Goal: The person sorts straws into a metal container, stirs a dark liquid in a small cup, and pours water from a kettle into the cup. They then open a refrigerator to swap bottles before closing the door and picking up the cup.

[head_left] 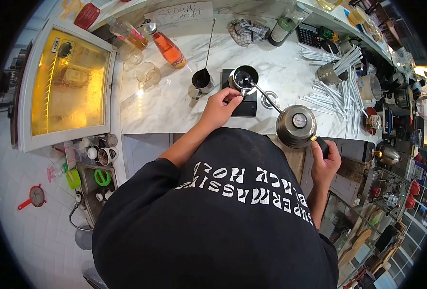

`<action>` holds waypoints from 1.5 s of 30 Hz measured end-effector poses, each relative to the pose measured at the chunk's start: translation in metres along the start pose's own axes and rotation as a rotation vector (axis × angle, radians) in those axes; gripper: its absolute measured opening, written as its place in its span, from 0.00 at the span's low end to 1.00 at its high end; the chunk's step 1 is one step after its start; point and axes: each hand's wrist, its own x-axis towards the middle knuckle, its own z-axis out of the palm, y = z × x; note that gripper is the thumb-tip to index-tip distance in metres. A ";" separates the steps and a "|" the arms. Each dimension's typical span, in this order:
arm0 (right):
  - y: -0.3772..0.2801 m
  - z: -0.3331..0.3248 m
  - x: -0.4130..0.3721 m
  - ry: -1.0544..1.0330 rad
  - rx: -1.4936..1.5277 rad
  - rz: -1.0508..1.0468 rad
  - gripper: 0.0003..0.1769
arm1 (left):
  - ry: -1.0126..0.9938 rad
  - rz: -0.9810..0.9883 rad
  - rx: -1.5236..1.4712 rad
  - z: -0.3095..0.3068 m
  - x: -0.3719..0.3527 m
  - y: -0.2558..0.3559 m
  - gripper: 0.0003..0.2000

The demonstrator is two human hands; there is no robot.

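Observation:
My left hand [221, 107] has its fingers closed at the handle of a metal cup [243, 77] with dark contents. The cup stands on a black scale [246, 108]. In my right hand [326, 163] is the dark handle of a steel gooseneck kettle [296, 126] with a round dial on its lid. The kettle is held off the counter, and the tip of its spout is over the cup's rim. Left of the cup stands a dark metal cup [203, 81] with a long twisted bar spoon [210, 45] in it.
On the marble counter [175, 106] are a bottle of red liquid [169, 49], a glass [148, 73], a checked cloth [248, 32], a green bottle [286, 25] and many wrapped straws [336, 98]. A yellow-lit glass door [71, 82] stands at the left, above a sink [92, 185].

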 end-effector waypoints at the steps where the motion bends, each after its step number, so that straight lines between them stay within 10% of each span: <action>1: 0.001 0.002 0.000 -0.007 0.001 -0.004 0.11 | 0.004 0.001 -0.002 0.000 0.000 0.000 0.10; 45: 0.012 0.013 0.019 0.006 0.258 0.135 0.08 | 0.016 -0.002 -0.016 -0.002 0.001 0.003 0.10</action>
